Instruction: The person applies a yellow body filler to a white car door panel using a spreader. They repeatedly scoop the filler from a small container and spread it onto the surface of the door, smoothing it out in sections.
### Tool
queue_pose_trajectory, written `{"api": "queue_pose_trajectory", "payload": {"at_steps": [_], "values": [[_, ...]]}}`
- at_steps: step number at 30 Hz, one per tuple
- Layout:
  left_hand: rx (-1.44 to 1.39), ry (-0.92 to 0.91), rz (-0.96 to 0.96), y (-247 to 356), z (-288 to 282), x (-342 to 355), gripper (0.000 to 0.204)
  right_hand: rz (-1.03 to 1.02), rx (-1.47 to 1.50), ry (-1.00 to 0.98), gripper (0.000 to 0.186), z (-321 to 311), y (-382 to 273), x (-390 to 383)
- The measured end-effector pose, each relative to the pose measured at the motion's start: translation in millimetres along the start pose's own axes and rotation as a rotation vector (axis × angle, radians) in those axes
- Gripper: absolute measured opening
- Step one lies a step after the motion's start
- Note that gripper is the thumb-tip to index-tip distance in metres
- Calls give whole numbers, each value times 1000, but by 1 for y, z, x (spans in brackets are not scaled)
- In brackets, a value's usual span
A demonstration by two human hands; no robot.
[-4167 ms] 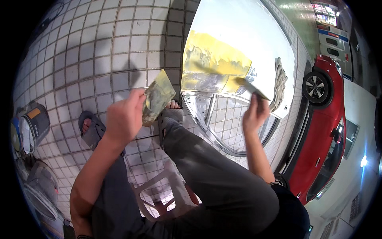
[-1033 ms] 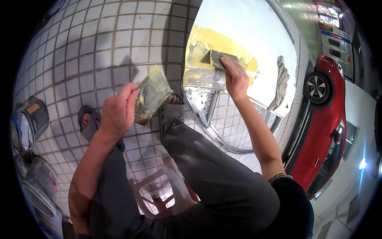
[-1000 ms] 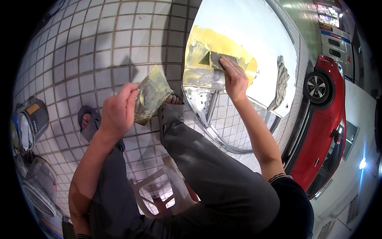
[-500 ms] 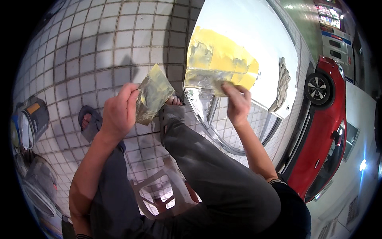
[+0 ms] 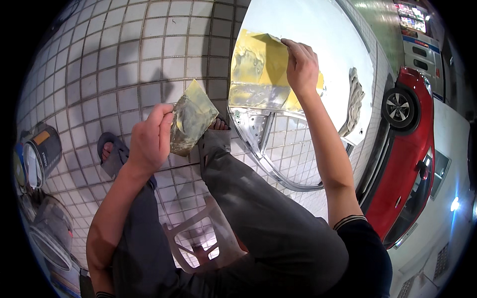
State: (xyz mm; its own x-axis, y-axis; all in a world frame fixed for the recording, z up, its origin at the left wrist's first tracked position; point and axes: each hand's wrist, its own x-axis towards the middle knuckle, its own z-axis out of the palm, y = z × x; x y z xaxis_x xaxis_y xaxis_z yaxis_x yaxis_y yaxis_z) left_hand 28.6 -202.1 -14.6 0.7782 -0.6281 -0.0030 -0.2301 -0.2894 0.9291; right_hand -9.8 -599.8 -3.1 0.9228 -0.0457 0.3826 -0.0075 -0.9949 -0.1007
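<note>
My left hand (image 5: 149, 141) grips a flat board (image 5: 191, 119) smeared with greyish-yellow filler, held tilted above my knees. My right hand (image 5: 300, 64) is stretched out to the upper edge of a yellow filler patch (image 5: 253, 64) on a white car door panel (image 5: 318, 30) that lies on the tiled floor. Its fingers are closed on a thin spreader (image 5: 275, 40), of which only a sliver shows, pressed against the patch. The lower part of the patch looks grey and scraped thin.
A grey rag (image 5: 354, 99) lies on the door panel to the right. A red car (image 5: 412, 149) stands at the far right. Paint cans (image 5: 42, 154) and a clear bucket (image 5: 49, 233) sit at my left. I sit on a plastic stool (image 5: 198, 238).
My right hand has swept from the lower edge of the yellow patch up to its top edge. My left hand and the board have stayed almost still.
</note>
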Motion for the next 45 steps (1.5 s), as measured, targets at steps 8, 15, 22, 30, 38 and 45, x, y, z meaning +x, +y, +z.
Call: {"api": "queue_pose_trajectory", "payload": {"at_steps": [8, 15, 22, 30, 38, 45], "values": [[9, 3, 28, 0, 2, 0, 8, -38, 56, -15, 36, 6, -28, -34], [-1, 7, 46, -1, 0, 1, 9, 11, 55, -87, 33, -8, -59, -81], [9, 35, 26, 1, -2, 0, 10, -79, 5, -50, 33, -42, -69, -96], [-117, 69, -19, 10, 11, -7, 11, 1006, 1339, 439, 19, -55, -146, -52], [-122, 159, -61, 45, 39, -2, 9, 1019, 1800, 399, 14, -67, -201, -36], [-12, 303, 6, 38, 11, 1, 13, 601, 968, -163, 5, -73, -192, -52]]}}
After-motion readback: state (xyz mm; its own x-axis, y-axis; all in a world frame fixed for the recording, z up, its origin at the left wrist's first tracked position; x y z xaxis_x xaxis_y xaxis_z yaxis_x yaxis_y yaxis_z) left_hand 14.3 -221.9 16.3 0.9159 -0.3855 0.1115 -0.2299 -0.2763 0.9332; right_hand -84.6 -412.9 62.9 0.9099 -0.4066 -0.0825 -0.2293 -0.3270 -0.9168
